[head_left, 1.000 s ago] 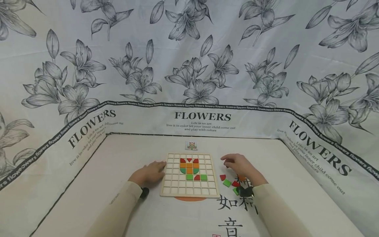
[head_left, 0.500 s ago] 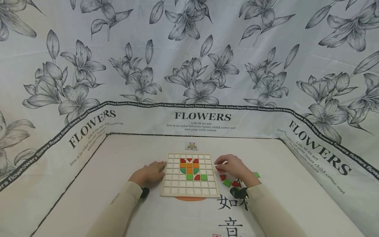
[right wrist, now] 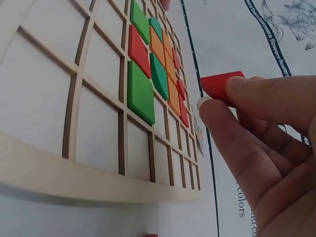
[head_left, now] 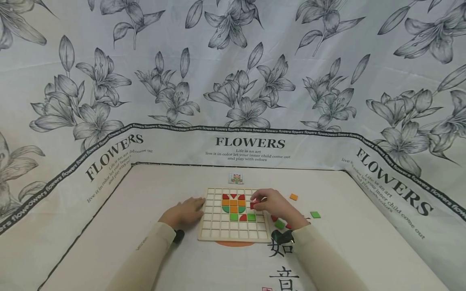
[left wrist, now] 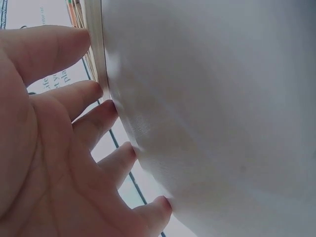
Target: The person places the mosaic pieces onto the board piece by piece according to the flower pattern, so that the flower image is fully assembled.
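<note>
My right hand [head_left: 275,205] pinches a red tile [right wrist: 219,85] between thumb and fingers, above the right side of a wooden grid board [head_left: 214,233]. In the right wrist view the tile is clear of the board and has one curved side. Red, orange and green tiles form a tulip-like figure in the cells, with a green tile [right wrist: 140,94] at its lower right. At the board's left edge lies my left hand [head_left: 183,213], fingers spread. The left wrist view has its thumb and index finger by the wooden rim and the other fingertips on the white cloth.
A small picture card [head_left: 236,178] lies behind the board. To the right are a loose orange tile [head_left: 293,197], a green tile [head_left: 315,214] and another green tile [head_left: 279,224], with red ones partly under my right arm. An orange round shape [head_left: 234,243] shows below the board.
My right hand has moved left from the loose tiles to over the board, carrying the red tile. The orange and green tiles it covered now show. My left hand has stayed put.
</note>
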Motion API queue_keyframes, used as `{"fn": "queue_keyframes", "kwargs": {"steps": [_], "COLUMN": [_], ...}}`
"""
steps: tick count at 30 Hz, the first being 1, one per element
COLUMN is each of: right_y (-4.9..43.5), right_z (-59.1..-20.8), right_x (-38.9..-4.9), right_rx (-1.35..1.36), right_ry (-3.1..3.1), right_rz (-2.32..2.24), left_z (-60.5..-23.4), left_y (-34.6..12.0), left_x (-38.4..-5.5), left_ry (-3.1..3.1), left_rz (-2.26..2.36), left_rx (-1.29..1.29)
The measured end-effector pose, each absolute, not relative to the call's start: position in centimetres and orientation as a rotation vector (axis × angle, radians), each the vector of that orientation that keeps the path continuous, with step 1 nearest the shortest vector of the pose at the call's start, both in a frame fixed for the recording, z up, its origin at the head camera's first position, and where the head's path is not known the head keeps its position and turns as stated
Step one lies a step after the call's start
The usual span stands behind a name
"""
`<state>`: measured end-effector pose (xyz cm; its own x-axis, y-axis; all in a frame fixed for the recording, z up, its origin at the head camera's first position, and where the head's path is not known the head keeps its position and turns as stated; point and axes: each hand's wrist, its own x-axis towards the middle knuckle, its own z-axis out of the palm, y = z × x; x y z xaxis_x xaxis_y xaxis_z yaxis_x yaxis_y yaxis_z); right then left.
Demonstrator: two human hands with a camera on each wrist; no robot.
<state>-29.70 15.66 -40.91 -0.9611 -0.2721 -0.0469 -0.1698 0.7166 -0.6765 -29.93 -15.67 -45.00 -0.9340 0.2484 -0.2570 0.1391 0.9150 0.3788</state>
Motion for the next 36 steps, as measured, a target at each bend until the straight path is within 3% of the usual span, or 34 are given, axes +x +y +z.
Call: {"fn": "queue_keyframes", "kwargs": {"steps": [15, 36], "right_y": [12.0, 7.7], "right_z": [-41.7, -42.6], "right_x": [-30.4, -30.0], "right_rx": [-0.613, -0.825], "right_ry": [2.616, 2.755], "right_rz": [-1.157, -0.871], "left_z": [-45.2, -45.3], "left_y": [-15.8, -15.9], "left_x": [-30.3, -30.3], "left_ry": [2.783, 2.779], "left_rz": [0.487, 0.491], "left_rx": [0.300, 0.311]}}
